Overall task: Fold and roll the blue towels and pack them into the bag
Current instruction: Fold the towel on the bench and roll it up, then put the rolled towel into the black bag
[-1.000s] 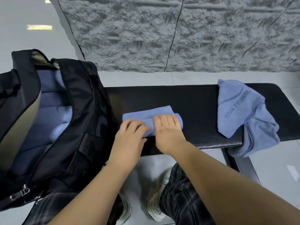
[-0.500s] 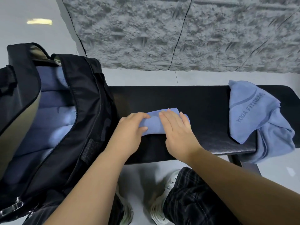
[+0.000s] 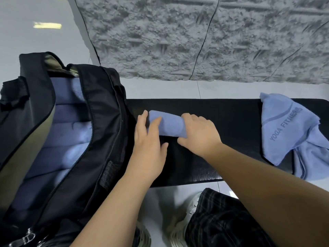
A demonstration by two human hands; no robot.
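Rolled towel lies lengthwise along bench, seemingly gripped at both ends.

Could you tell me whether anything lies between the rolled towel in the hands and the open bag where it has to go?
Nothing visible blocks it. The rolled towel, held by the left hand and right hand, sits on the bench right beside the bag; only the bag's raised side wall must be cleared.
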